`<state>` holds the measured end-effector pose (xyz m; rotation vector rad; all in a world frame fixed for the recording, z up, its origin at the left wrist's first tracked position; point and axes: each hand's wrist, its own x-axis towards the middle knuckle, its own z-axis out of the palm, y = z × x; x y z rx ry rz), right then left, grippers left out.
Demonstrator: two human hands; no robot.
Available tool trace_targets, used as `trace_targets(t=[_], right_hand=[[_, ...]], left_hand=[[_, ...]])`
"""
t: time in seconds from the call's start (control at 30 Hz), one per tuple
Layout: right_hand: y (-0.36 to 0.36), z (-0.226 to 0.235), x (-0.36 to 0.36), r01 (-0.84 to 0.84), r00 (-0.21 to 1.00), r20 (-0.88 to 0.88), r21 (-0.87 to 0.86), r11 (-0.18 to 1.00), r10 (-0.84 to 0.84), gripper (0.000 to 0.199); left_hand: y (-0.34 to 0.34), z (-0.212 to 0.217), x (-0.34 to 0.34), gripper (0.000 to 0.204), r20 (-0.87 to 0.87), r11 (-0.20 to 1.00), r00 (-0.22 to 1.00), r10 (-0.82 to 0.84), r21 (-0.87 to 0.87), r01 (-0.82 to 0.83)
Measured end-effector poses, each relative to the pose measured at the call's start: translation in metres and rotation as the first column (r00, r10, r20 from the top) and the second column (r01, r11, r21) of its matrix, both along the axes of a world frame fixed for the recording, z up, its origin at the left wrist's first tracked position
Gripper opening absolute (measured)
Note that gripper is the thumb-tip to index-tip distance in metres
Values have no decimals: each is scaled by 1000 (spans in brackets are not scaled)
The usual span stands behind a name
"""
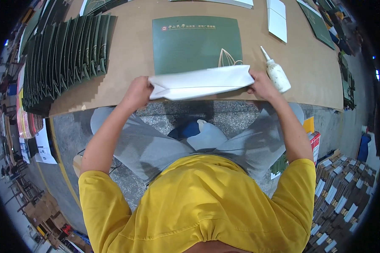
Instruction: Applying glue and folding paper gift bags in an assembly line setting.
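Observation:
A flat green paper bag (pixel 198 46) with gold lettering and a line drawing lies in front of me. Across its near end runs a folded white paper piece (pixel 202 83), creased along its length; whether it is joined to the bag I cannot make out. My left hand (pixel 138 92) is closed on its left end. At the other end, my right hand (pixel 264 85) grips the paper, fingers partly hidden. Just right of that hand, a white squeeze bottle (pixel 278 77) with a thin nozzle lies on its side.
The brown table (pixel 131 50) carries a row of folded green bags (pixel 67 59) at left. White folded card (pixel 277 21) lies at the far right, near another green sheet (pixel 316 25). My legs are under the near edge. Stacked bundles (pixel 342 194) stand on the floor at right.

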<state>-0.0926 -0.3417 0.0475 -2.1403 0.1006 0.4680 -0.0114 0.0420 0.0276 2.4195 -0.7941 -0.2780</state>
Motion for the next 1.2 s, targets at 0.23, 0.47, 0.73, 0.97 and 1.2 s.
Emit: trace_targets(t=[0.23, 0.47, 0.73, 0.97, 1.2], right_hand=[[-1, 6, 20, 154, 953, -276, 80, 985, -127, 30], [34, 65, 36, 196, 784, 620, -214, 957, -22, 27], [185, 3, 71, -473, 688, 387, -402, 784, 614, 14], [203, -11, 59, -486, 551, 390, -568, 664, 737, 17], [214, -8, 69, -545, 648, 258, -501, 672, 717, 24]], left_hand=[[-9, 3, -2, 16, -36, 969, 970, 241, 57, -239], [-8, 13, -6, 20, -26, 923, 988, 155, 360, -135], [-8, 3, -8, 16, -58, 952, 983, 175, 266, -154], [4, -1, -17, 19, -79, 977, 976, 205, 81, -198], [11, 21, -20, 19, -528, 878, 825, 203, -274, -392]])
